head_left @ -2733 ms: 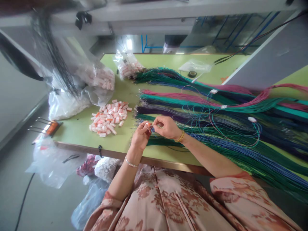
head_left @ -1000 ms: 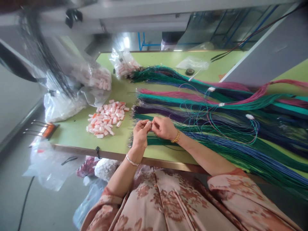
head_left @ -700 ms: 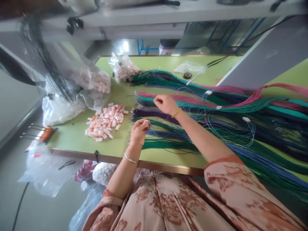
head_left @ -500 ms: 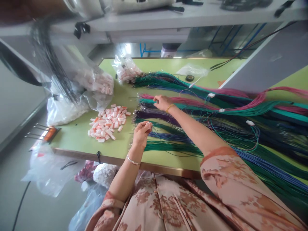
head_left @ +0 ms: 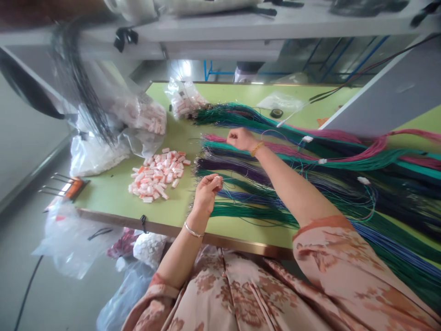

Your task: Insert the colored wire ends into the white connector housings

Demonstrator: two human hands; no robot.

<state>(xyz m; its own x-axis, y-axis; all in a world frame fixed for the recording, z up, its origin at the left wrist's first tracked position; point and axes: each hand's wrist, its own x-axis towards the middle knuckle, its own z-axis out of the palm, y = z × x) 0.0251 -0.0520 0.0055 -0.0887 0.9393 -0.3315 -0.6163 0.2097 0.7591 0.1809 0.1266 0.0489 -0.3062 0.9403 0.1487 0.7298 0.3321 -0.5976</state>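
Note:
My left hand [head_left: 206,195] is closed in a pinch on a small whitish-pink connector housing [head_left: 217,182]. Thin wires run from that housing toward the right. Above the pink wire bundle [head_left: 212,138], my right hand [head_left: 241,139] has its fingers pressed together; whatever is between them is hidden. Beneath both hands lie sorted bundles of teal, dark purple wires [head_left: 220,164], blue and green wires [head_left: 237,210], their metal-tipped ends facing left. To the left of my left hand sits a pile of white and orange connector housings [head_left: 158,177].
Clear bags of housings [head_left: 151,117] stand at the back left. A pronged orange holder [head_left: 74,187] is at the table's left edge. Black tape [head_left: 276,113] lies behind the wires. A grey shelf [head_left: 220,30] crosses overhead, with a slanted panel [head_left: 389,82] at right.
My right hand has moved slightly right along the pink bundle, its fingers now more curled. The left hand still pinches the housing. The whole view has shifted a little.

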